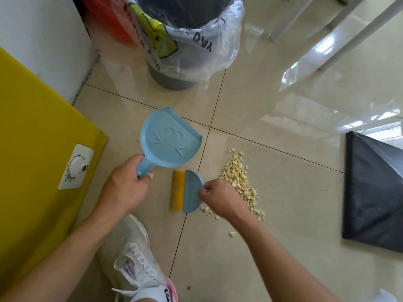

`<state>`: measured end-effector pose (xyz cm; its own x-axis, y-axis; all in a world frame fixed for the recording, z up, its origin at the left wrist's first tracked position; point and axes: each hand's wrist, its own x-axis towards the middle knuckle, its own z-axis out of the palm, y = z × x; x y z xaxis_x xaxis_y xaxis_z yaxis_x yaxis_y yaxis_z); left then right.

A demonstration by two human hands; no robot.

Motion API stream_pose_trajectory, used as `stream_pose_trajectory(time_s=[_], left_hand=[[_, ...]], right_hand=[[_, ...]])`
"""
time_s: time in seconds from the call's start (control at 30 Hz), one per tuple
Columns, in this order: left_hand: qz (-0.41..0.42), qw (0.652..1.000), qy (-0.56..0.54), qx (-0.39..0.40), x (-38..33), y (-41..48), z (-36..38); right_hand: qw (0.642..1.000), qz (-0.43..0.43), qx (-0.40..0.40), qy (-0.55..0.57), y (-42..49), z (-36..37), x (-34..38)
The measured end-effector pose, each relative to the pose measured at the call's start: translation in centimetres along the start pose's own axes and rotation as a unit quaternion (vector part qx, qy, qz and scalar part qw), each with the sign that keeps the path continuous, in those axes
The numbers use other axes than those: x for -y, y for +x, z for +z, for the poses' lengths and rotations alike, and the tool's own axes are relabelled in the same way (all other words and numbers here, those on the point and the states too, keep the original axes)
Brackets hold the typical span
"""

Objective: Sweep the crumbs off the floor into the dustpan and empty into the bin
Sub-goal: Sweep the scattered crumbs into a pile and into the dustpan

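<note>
A light blue dustpan [170, 140] is held just above the tiled floor, its handle gripped by my left hand [128, 184]. Beside it lies a small brush [185, 191] with a blue half-round back and yellow bristles pointing left; my right hand [220, 199] pinches its right edge. A pile of pale yellow crumbs [238, 182] lies on the floor just right of the brush, with a few strays [232, 234] nearer me. The grey bin [185, 35], lined with a clear printed bag, stands beyond the dustpan at the top centre.
A yellow surface [37, 153] with a white dial timer [76, 166] fills the left side. A black flat panel [375, 192] lies on the floor at right. My white sneaker [133, 253] is at the bottom. White table legs [327, 33] stand at the upper right.
</note>
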<state>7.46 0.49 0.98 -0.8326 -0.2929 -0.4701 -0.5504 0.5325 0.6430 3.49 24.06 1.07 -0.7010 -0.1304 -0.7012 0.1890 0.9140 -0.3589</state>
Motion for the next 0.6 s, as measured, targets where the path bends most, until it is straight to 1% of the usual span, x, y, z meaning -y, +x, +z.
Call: stream_pose_trajectory(time_s=[0.1,0.17,0.23,0.27,0.33,0.4,0.43,0.5,0.6], left_hand=[[0.013,1.0,0.015,0.016,0.2,-0.7,1.0],[0.019,0.999,0.022,0.026,0.4,-0.9,1.2],[0.029,0.998,0.03,0.037,0.5,-1.0,1.3],[0.034,0.998,0.033,0.044,0.6,-1.1,1.2],[0.04,0.997,0.035,0.059,0.7,-1.2,1.1],[0.042,0.996,0.034,0.071,0.9,-1.3,0.9],[0.043,0.996,0.033,0.077,0.8,-1.4,0.9],[0.051,0.994,0.036,0.085,0.7,-1.5,0.8],[0.053,0.994,0.058,0.072,0.9,-1.8,0.5]], right_hand=[[0.998,0.036,-0.016,-0.043,-0.2,-2.7,-3.2],[0.998,0.034,-0.031,-0.051,-1.0,-4.3,-5.0],[0.998,0.011,-0.032,-0.045,-2.3,-5.4,-6.1],[0.999,-0.008,-0.021,-0.045,-3.1,-5.6,-6.4],[0.997,-0.046,0.026,-0.055,-4.5,-4.9,-6.5],[0.987,-0.081,0.083,-0.112,-5.3,-2.6,-6.0],[0.979,-0.099,0.096,-0.153,-5.3,-1.4,-5.9],[0.964,-0.123,0.087,-0.22,-4.0,-0.3,-5.9],[0.957,-0.127,0.048,-0.258,-0.9,-2.1,-6.3]])
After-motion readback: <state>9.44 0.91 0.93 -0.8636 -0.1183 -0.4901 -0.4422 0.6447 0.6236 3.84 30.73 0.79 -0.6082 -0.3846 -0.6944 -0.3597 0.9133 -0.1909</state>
